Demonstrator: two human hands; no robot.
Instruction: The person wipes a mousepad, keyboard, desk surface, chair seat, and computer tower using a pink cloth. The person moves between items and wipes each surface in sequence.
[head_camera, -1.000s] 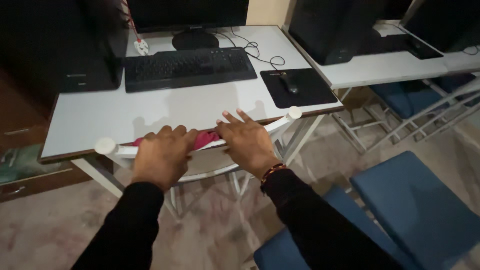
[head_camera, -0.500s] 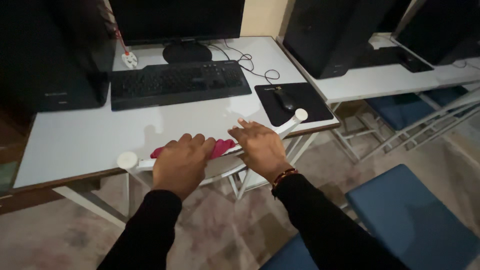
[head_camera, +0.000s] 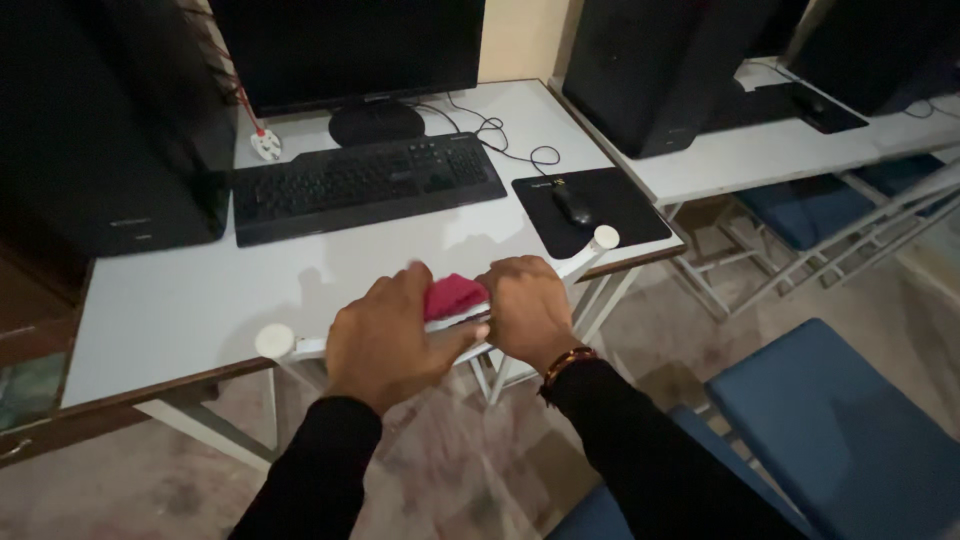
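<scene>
A white table (head_camera: 180, 300) fills the far half of the view, with a second white table (head_camera: 760, 150) to its right. A black computer tower (head_camera: 100, 140) stands at the far left of the first table, a dark monitor (head_camera: 350, 45) at the far middle, and another tower (head_camera: 650, 70) on the right table. A blue chair seat (head_camera: 850, 420) sits near on the right, over a mottled floor (head_camera: 100, 490). A black keyboard (head_camera: 370, 185) lies in front of the monitor, and a black mouse pad (head_camera: 610, 205) with a mouse (head_camera: 575, 205) on it lies to its right.

Along the near edge of the table runs the white top rail of a chair (head_camera: 290, 345), ending in a round knob at each end. The left hand (head_camera: 385, 335) lies over this rail, fingers curled down onto it and onto the left side of a red cloth (head_camera: 452, 293). The right hand (head_camera: 528, 305) is clenched around the rail just right of the cloth and seems to pinch its edge, though the fingertips are hidden. The cloth sits bunched on the rail between the two hands, touching both.
</scene>
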